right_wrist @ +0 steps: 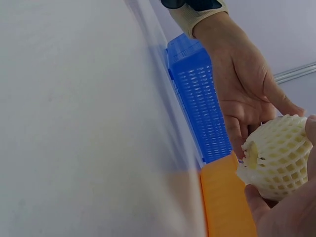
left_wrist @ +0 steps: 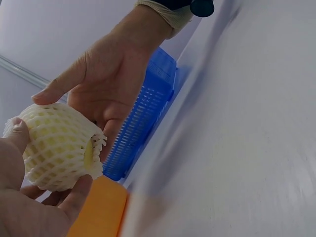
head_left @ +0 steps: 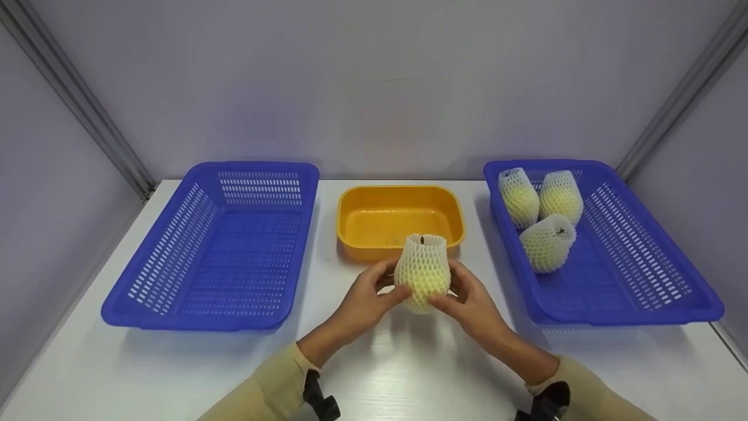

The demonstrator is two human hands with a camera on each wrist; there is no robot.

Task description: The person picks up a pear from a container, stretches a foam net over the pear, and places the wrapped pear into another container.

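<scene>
Between my two hands is a yellow pear point(head_left: 425, 275) in a white foam net, its open end and dark stem pointing up in the head view. My left hand point(head_left: 365, 301) grips its left side, thumb on the near face and fingers curled behind. Mirroring it, my right hand point(head_left: 476, 304) grips the right side in the same way. The wrist views show the net-wrapped pear point(left_wrist: 59, 145) raised off the white table, both hands around it. Just beyond it stands an orange tub point(head_left: 356, 250), whose near rim it partly covers in the head view.
A blue slotted basket point(head_left: 286, 280) stands at left with its bare bottom showing. Another blue basket point(head_left: 613, 292) at right holds three net-wrapped pears point(head_left: 548, 242) near its left wall. Pale panels point(head_left: 397, 105) close off the back and sides of the white table point(head_left: 374, 386).
</scene>
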